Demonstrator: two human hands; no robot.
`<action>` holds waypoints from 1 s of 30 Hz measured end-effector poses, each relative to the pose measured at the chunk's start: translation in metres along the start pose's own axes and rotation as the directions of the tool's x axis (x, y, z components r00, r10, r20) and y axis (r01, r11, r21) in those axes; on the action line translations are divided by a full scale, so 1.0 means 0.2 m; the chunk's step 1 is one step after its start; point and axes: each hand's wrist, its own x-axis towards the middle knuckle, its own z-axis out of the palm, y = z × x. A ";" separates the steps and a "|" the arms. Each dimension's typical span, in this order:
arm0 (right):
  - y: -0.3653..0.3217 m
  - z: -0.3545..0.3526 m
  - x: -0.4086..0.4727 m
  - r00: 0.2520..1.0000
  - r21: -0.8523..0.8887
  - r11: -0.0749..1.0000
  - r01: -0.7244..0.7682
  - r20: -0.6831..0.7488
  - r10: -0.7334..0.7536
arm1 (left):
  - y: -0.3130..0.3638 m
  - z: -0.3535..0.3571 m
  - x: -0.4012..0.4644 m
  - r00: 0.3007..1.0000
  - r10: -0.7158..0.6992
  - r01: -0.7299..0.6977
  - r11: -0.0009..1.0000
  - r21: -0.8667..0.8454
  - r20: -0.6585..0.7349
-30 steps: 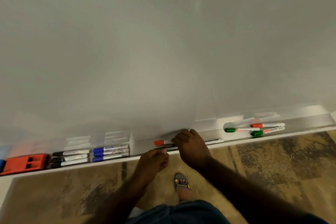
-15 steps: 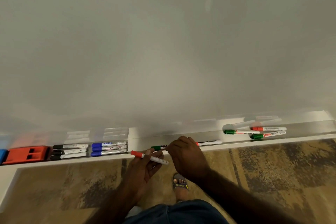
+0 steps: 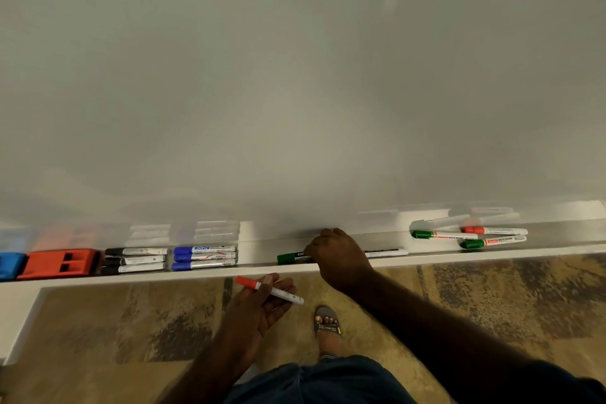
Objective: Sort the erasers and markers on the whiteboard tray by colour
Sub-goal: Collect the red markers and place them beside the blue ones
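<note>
On the far left of the long white whiteboard tray [image 3: 229, 272] lies a blue plastic eraser [image 3: 10, 265], cut off by the frame edge, with an orange-red plastic eraser [image 3: 59, 263] touching its right side. Just beside that sit three black-capped white markers [image 3: 134, 260] stacked in a row, then three blue-capped white markers [image 3: 205, 257] close against them.

Below the tray edge, your left hand [image 3: 259, 305] is turned palm up and holds a slim white marker with an orange-red cap [image 3: 269, 290], thumb pressed over the barrel, the fingers only loosely curled beneath it.

Further right, a green-capped white marker [image 3: 290, 257] lies in the tray; your right hand [image 3: 337, 256] covers its barrel with fingers curled down over it, though whether they actually grip it you cannot tell from here. A white barrel [image 3: 387, 252] pokes out on the hand's right side.

Well apart toward the right end, two green-capped white markers [image 3: 442, 235] and one red-capped white marker [image 3: 492, 230] lie loosely crossed. Beneath everything is brown patterned floor [image 3: 492, 298] and your sandalled foot [image 3: 326, 321].
</note>
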 end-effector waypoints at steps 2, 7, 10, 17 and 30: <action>-0.01 0.00 0.00 1.000 -0.003 1.000 0.010 -0.023 -0.010 | 0.00 0.00 0.00 1.000 0.006 -0.006 1.000 0.003 0.005; 0.04 -0.03 -0.09 0.981 0.110 0.994 -0.023 -0.189 0.044 | 0.02 0.01 0.00 1.000 0.020 -0.020 1.000 0.020 0.016; 0.15 -0.06 -0.18 0.960 0.165 0.981 -0.100 -0.243 0.139 | 0.02 0.02 0.01 1.000 0.013 -0.013 1.000 0.011 0.019; 0.44 -0.08 -0.40 0.920 0.144 0.958 -0.249 -0.273 0.280 | 0.00 0.07 0.04 0.998 -0.006 0.005 1.000 0.005 0.068; 0.57 -0.02 -0.50 0.925 0.137 0.952 -0.276 -0.230 0.301 | 0.01 0.11 0.05 0.996 -0.012 0.010 1.000 0.028 0.093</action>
